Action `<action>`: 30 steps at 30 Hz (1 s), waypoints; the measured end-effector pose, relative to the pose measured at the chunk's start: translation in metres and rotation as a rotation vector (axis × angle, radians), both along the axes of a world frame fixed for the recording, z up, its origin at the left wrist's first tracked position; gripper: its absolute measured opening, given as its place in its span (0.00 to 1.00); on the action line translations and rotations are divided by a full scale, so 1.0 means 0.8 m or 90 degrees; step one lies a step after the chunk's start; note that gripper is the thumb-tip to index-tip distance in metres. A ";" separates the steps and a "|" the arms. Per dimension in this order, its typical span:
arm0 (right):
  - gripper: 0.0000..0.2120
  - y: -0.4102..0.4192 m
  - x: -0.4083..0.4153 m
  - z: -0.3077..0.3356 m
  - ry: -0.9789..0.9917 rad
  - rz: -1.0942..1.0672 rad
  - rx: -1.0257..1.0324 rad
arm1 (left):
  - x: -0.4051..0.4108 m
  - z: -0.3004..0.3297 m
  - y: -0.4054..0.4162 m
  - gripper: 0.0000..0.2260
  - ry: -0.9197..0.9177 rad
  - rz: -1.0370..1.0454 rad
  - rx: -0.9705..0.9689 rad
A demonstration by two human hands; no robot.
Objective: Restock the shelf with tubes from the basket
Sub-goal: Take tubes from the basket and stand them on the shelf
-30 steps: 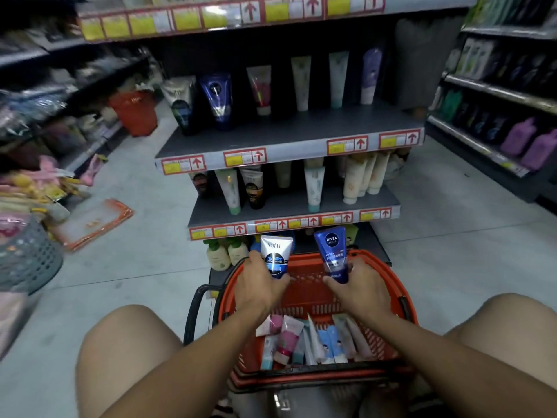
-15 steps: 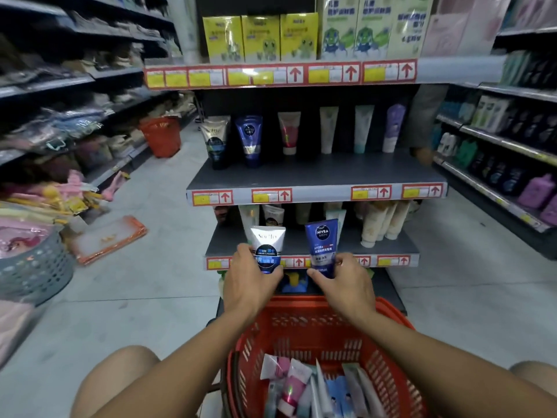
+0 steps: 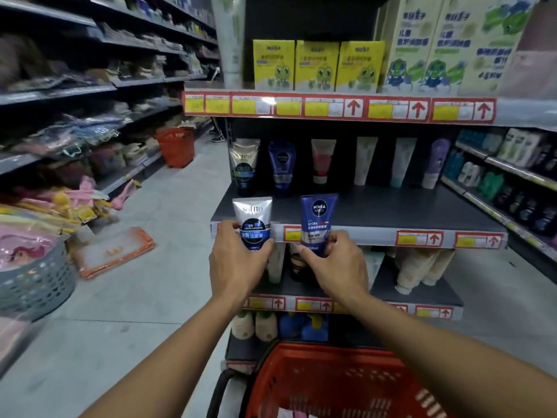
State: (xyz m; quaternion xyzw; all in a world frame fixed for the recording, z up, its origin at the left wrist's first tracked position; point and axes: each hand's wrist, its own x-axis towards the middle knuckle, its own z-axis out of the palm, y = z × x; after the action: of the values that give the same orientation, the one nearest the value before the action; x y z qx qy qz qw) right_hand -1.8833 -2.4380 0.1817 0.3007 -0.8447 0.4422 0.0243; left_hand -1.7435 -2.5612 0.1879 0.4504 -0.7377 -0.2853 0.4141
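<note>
The left hand (image 3: pixel 238 260) gripped a white tube (image 3: pixel 252 222) and the right hand (image 3: pixel 333 263) a blue tube (image 3: pixel 318 223), both upright before the shelf (image 3: pixel 376 206) edge at 12 o'clock. Neither was shelved yet; matching tubes stood behind. The basket (image 3: pixel 325 384) at 6 o'clock likely held more.

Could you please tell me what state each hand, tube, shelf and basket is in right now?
Left hand: grips the silver tube.
Silver tube: upright, held in front of the shelf edge.
Right hand: grips the blue tube.
Blue tube: upright, not yet on the shelf.
Middle shelf: tubes stand along the back, front bare.
Red basket: below the arms, contents mostly out of view.
</note>
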 end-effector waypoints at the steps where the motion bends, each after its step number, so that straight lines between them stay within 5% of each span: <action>1: 0.25 -0.012 -0.003 0.006 0.009 -0.001 -0.004 | -0.001 0.006 -0.011 0.28 0.011 -0.002 -0.005; 22: 0.28 -0.168 -0.063 0.037 0.048 -0.070 0.047 | -0.062 0.034 -0.164 0.30 0.027 0.000 -0.060; 30: 0.26 -0.172 -0.086 0.032 0.082 0.033 0.136 | -0.062 0.017 -0.171 0.36 0.003 0.001 -0.092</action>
State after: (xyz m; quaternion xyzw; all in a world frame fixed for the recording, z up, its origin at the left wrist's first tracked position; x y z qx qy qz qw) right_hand -1.9519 -2.5756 0.2077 0.3507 -0.8757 0.3300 0.0350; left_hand -1.7933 -2.6983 0.2014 0.4194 -0.7549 -0.2323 0.4475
